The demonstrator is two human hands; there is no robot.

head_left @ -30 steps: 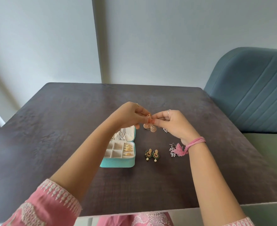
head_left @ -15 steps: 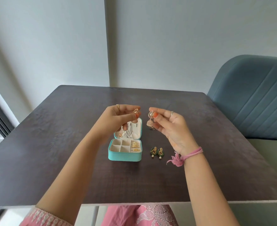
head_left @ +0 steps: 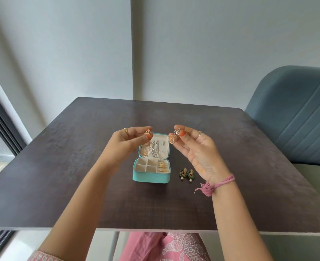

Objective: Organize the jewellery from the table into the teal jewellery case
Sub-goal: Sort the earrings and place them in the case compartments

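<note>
Down at the bottom, a pink sleeve with white stitching [head_left: 47, 258] and a pink lap [head_left: 166, 247] show under the near edge of the dark brown wooden table [head_left: 61, 185]. Two bare arms reach up over the table.

The right arm has a pink thread band with a tassel [head_left: 214, 185] tied at the wrist. Near that wrist, on the table, lies a pair of small green and gold earrings with white beads [head_left: 186, 174]. They sit just to the right of the teal jewellery case [head_left: 150, 178], not touching it.

The case stands open. Its bottom half has cream little boxes inside, and some small gold pieces [head_left: 162, 167] sit in the boxes on the right side. The lid [head_left: 154, 146] stands up behind, and silver and gold chains [head_left: 153, 150] hang in it.

Both hands are held up above the case, a little apart from each other. The left hand [head_left: 129, 142] has its fingers curled, and its thumb and fingertips pinch a gold bell-shaped earring [head_left: 147, 133]. A gold ring is on one finger. The right hand [head_left: 198, 147] is palm up, and its thumb and first finger pinch a second gold bell-shaped earring [head_left: 173, 137]. Its other fingers are loosely bent. It has a thin silver ring on one finger.

Past the table on the right is a blue-grey padded chair [head_left: 296, 117]. Behind everything is a pale grey wall [head_left: 212, 44].
</note>
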